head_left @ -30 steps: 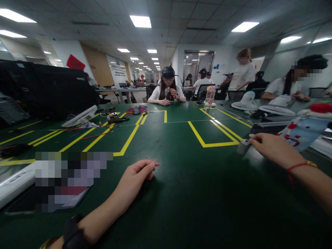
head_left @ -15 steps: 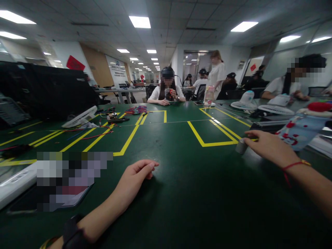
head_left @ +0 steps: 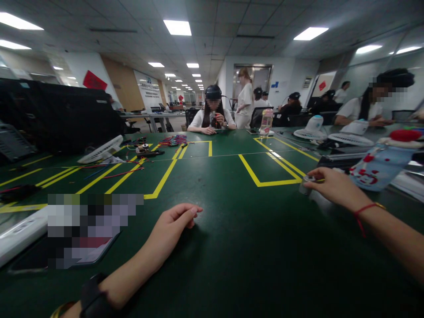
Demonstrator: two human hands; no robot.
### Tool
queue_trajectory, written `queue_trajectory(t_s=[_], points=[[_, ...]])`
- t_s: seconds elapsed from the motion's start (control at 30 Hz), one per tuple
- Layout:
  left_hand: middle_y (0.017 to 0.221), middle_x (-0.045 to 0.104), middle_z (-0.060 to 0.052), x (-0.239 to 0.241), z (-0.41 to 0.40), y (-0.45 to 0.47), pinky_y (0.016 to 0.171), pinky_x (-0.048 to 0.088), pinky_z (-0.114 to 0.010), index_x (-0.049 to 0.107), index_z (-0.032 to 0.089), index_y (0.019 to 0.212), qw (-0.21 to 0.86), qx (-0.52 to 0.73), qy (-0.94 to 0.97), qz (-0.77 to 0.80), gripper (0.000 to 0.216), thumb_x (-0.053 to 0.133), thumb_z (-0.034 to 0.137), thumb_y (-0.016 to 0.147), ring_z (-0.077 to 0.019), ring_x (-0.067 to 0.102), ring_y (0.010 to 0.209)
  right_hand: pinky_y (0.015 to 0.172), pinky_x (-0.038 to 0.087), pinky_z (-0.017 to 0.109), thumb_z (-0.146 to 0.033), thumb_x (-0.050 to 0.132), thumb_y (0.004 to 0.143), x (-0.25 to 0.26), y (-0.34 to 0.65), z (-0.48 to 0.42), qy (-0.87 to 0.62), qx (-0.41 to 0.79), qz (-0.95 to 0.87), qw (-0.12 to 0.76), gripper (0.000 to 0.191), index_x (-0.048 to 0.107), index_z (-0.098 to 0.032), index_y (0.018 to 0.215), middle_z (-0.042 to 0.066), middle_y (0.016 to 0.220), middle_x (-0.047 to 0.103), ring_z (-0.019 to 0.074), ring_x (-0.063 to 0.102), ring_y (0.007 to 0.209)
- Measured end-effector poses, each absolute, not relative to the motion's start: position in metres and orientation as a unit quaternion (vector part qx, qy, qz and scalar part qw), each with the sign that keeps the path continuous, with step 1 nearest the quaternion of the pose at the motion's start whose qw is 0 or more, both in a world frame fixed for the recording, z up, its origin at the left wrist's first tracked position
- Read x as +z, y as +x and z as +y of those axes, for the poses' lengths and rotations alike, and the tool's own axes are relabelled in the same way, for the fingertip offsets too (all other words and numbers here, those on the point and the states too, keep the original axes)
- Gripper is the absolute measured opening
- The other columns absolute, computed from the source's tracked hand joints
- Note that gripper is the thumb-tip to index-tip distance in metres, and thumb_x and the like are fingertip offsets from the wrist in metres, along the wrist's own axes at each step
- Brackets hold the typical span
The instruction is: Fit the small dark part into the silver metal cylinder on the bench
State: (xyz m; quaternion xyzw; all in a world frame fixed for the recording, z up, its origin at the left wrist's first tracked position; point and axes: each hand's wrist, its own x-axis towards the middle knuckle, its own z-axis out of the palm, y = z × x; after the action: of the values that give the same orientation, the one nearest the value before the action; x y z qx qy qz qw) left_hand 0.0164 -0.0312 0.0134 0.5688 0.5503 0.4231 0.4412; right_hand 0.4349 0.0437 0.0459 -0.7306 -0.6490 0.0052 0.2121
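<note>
Green table (head_left: 238,260) under office lights (head_left: 177,28), left fingers (head_left: 184,216) together, right fingers (head_left: 320,172) tight on grey cylinder (head_left: 302,189)

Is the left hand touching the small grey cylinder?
No, the left hand is well apart from the small grey cylinder, which is at the right hand.

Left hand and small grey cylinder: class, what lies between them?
In the head view, bare green tabletop lies between the left hand and the small grey cylinder, with yellow tape just beyond that stretch.
</note>
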Motion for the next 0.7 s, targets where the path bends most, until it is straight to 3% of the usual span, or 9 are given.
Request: queue_trajectory(t_s=[0.13, 0.27, 0.5, 0.7], points=[[0.066, 0.057, 0.001, 0.014, -0.031, 0.018, 0.061, 0.038, -0.023, 0.069, 0.019, 0.088, 0.436, 0.426, 0.57, 0.551, 0.028, 0.056, 0.042, 0.079, -0.014, 0.05, 0.065, 0.079, 0.046, 0.03, -0.042, 0.047, 0.083, 0.042, 0.39, 0.028, -0.662, 0.032, -0.696, 0.278, 0.042, 0.054, -0.015, 0.115, 0.01, 0.109, 0.062, 0.0186, 0.06, 0.091], [0.063, 0.057, 0.001, 0.016, -0.032, 0.019, 0.061, 0.038, -0.025, 0.07, 0.02, 0.087, 0.421, 0.414, 0.577, 0.564, 0.028, 0.056, 0.042, 0.079, -0.015, 0.051, 0.064, 0.084, 0.047, 0.033, -0.037, 0.049, 0.085, 0.034, 0.319, -0.006, -0.51, 0.12, -0.78, 0.343, 0.037, 0.053, -0.021, 0.118, 0.006, 0.111, 0.061, 0.0166, 0.059, 0.094], [0.07, 0.061, 0.0, 0.013, -0.032, 0.019, 0.063, 0.039, -0.026, 0.069, 0.02, 0.089, 0.4, 0.4, 0.611, 0.554, 0.029, 0.054, 0.043, 0.079, -0.0162, 0.053, 0.067, 0.097, 0.041, 0.033, -0.024, 0.046, 0.087, 0.016, 0.26, -0.048, -0.362, 0.218, -0.855, 0.3, 0.035, 0.048, -0.025, 0.122, 0.005, 0.121, 0.055, 0.0144, 0.051, 0.11], [0.095, 0.062, -0.004, 0.024, -0.037, 0.037, 0.069, 0.043, -0.029, 0.068, 0.024, 0.099, 0.343, 0.365, 0.699, 0.51, 0.028, 0.051, 0.04, 0.083, -0.0185, 0.056, 0.08, 0.096, 0.042, 0.038, -0.029, 0.06, 0.078, 0.005, 0.263, -0.043, -0.405, 0.273, -0.813, 0.317, 0.066, 0.028, -0.024, 0.136, 0.007, 0.121, 0.056, 0.0175, 0.054, 0.108]])
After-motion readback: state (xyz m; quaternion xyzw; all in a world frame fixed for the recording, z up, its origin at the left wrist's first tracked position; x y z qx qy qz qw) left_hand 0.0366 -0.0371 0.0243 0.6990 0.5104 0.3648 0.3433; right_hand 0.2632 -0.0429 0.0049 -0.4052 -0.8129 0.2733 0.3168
